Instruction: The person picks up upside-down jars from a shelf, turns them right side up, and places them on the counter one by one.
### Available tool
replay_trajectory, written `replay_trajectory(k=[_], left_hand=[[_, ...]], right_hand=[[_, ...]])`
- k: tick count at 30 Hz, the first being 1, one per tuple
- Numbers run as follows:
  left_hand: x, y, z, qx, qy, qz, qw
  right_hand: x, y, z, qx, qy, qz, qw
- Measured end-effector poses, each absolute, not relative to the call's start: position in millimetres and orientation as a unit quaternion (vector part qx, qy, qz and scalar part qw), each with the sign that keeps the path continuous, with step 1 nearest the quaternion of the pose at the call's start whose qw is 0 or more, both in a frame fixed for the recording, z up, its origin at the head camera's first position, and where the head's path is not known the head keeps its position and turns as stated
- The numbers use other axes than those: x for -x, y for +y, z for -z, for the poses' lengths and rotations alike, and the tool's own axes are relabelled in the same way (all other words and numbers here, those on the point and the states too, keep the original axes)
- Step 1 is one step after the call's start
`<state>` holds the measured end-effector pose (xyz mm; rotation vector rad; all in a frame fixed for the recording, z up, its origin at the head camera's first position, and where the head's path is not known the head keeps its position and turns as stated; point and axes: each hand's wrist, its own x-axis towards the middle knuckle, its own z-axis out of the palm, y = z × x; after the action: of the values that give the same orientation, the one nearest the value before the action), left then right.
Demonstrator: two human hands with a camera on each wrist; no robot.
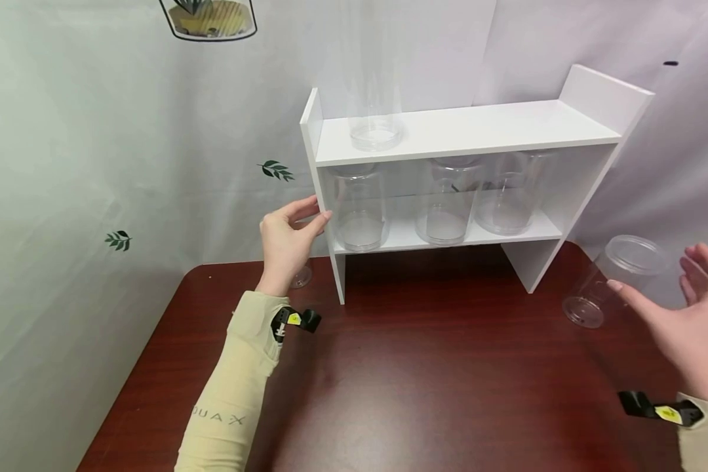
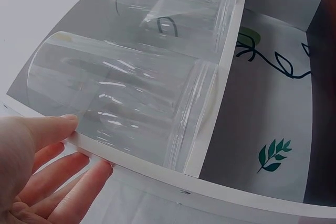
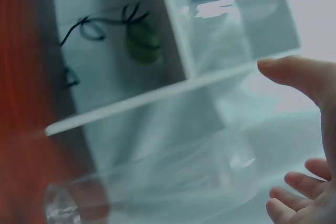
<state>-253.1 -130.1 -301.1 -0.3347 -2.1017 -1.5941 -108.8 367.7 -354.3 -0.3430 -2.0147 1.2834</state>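
Note:
My left hand (image 1: 286, 242) pinches the left side panel (image 1: 326, 216) of a small white two-tier shelf (image 1: 478, 131), thumb on the front edge and fingers on the outer face. Just inside that panel stands a clear plastic jar (image 2: 105, 93); two more clear jars (image 1: 446, 210) (image 1: 505, 203) share the lower tier. On the top board, at the left, is a tall clear container (image 1: 375, 134). Fingers spread and holding nothing, my right hand (image 1: 693, 321) is beside a clear lidded jar (image 1: 592, 288) at the table's right side.
The shelf stands at the back of a dark red-brown table (image 1: 425, 373). Behind the left wrist, the base of another clear container (image 1: 301, 276) shows on the table. White fabric with leaf prints (image 1: 276, 170) hangs close behind and along the left side.

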Motion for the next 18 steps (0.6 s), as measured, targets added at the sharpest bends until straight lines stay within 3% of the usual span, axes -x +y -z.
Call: replay_trajectory(k=[11,18], left_hand=[[253.1,-130.0,301.2,0.123,-0.773,0.57,0.249],[252.8,-130.0,300.7,0.122,-0.773,0.57,0.249]], right_hand=[[99.8,311.3,306.2,0.012,-0.768,-0.498,0.403],[106.3,276.1,289.8,-0.086,-0.746,-0.536,0.387]])
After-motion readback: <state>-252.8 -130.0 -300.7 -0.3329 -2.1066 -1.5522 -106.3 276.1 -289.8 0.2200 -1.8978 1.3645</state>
